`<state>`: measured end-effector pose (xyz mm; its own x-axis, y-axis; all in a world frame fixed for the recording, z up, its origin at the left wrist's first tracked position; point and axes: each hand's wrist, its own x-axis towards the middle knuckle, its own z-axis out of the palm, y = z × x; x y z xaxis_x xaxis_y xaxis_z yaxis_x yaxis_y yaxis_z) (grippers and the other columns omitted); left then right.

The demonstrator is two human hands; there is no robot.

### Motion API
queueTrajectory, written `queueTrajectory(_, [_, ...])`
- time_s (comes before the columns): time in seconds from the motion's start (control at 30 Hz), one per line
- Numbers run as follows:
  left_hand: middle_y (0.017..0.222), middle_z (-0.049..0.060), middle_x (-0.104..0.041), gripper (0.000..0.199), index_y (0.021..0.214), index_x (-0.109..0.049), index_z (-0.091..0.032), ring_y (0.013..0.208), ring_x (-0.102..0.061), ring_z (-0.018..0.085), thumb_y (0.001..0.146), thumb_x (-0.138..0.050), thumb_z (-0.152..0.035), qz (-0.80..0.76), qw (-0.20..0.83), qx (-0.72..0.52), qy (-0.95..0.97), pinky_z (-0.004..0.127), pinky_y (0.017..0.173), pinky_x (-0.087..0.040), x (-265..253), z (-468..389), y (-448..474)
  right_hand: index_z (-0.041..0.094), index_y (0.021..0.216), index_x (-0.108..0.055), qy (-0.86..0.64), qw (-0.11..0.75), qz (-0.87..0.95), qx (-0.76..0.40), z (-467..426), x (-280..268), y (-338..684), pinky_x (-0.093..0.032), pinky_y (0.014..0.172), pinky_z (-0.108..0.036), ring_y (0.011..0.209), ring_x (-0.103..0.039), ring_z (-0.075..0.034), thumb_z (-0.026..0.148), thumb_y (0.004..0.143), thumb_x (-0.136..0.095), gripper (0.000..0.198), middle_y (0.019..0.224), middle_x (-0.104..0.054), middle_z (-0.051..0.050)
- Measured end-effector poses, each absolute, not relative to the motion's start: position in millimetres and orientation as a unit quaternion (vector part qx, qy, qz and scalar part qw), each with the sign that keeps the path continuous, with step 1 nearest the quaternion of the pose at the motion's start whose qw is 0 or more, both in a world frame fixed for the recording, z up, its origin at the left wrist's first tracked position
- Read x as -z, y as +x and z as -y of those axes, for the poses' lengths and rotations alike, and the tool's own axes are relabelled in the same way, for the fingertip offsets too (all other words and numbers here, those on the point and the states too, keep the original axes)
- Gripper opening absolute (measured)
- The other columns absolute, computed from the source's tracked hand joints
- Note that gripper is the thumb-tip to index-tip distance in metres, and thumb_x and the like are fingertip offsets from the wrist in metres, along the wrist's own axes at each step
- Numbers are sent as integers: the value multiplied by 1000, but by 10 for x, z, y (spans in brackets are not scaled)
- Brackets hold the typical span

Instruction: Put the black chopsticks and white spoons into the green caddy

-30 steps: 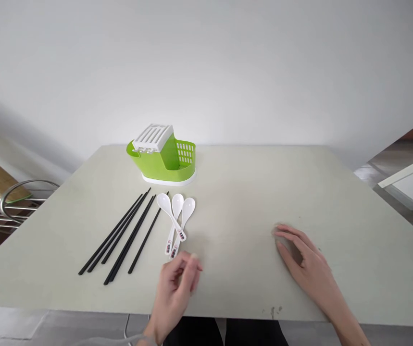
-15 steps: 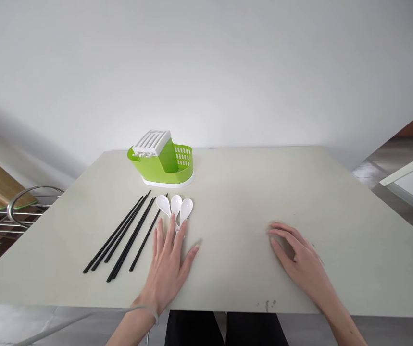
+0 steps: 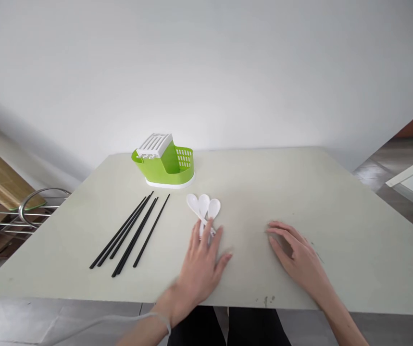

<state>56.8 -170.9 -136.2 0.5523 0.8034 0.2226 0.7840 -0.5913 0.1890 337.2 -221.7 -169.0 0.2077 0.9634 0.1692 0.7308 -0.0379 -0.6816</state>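
Three white soup spoons [image 3: 203, 204] lie fanned out near the middle of the table, their bowls pointing away from me and their handles crossing. My left hand [image 3: 202, 266] rests over the handles with fingers spread, the fingertips touching them and hiding their ends. To the right, my right hand [image 3: 300, 254] lies on its side on the tabletop, loosely curved with a gap between thumb and fingers, holding nothing. Left of the spoons lie several black chopsticks [image 3: 130, 235], roughly parallel and slanting; one sits a little apart from the others.
A green cutlery holder [image 3: 163, 166] with a white slotted top stands at the back of the pale table [image 3: 264, 182], near the wall. Past the table's left edge are a metal wire rack [image 3: 29, 211] and a wooden board [image 3: 4, 175]. A grey cord hangs by my left wrist.
My left hand has slid to the right, and the three spoons have moved with it, farther from the chopsticks. My right hand has stayed almost still. The view has shifted slightly.
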Motion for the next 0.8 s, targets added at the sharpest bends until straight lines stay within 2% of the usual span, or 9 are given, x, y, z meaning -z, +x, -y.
queueTrajectory(0.23, [173, 14, -28, 66, 159, -45, -19, 161, -15, 44, 106, -40, -58, -419, 89, -158, 889, 66, 125, -33, 1430, 1838, 1397, 36, 122, -67, -689, 353, 613, -155, 2199, 1686, 3372, -55, 102, -49, 132, -61, -29, 50, 104, -47, 30, 144, -64, -2])
queueTrajectory(0.4, [175, 14, -24, 65, 162, -38, -19, 162, -12, 41, 107, -38, -55, -396, 139, -163, 893, 68, 126, -31, 1317, 1974, 1430, 34, 123, -66, -691, 347, 610, -171, 2208, 1669, 3381, -53, 103, -49, 131, -61, -28, 48, 105, -45, 32, 147, -62, -3])
queueTrajectory(0.5, [174, 12, -28, 61, 162, -36, -21, 163, -6, 36, 109, -38, -50, -383, 132, -188, 895, 65, 127, -32, 1181, 1934, 1109, 34, 126, -65, -697, 344, 608, -161, 2213, 1650, 3379, -55, 100, -48, 130, -62, -29, 49, 105, -46, 32, 145, -63, -3])
queueTrajectory(0.57, [170, 11, -35, 55, 158, -41, -23, 164, -6, 33, 109, -40, -46, -397, 100, -221, 885, 64, 127, -33, 1065, 1816, 751, 33, 128, -64, -700, 345, 606, -153, 2222, 1628, 3367, -56, 98, -47, 127, -63, -29, 49, 105, -46, 33, 145, -63, -5])
queueTrajectory(0.73, [149, 10, -61, 39, 137, -60, -23, 157, -32, 32, 107, -45, -44, -473, -8, -241, 848, 59, 126, -36, 827, 1353, -405, 35, 133, -61, -694, 357, 603, -165, 2273, 1541, 3243, -58, 99, -43, 125, -65, -27, 50, 107, -45, 34, 148, -60, -4])
queueTrajectory(0.8, [144, 10, -65, 41, 133, -63, -24, 155, -35, 33, 107, -43, -47, -503, -36, -222, 835, 59, 126, -35, 793, 1201, -826, 37, 137, -58, -684, 361, 611, -170, 2280, 1494, 3152, -58, 101, -43, 130, -63, -27, 50, 107, -45, 35, 152, -57, -3])
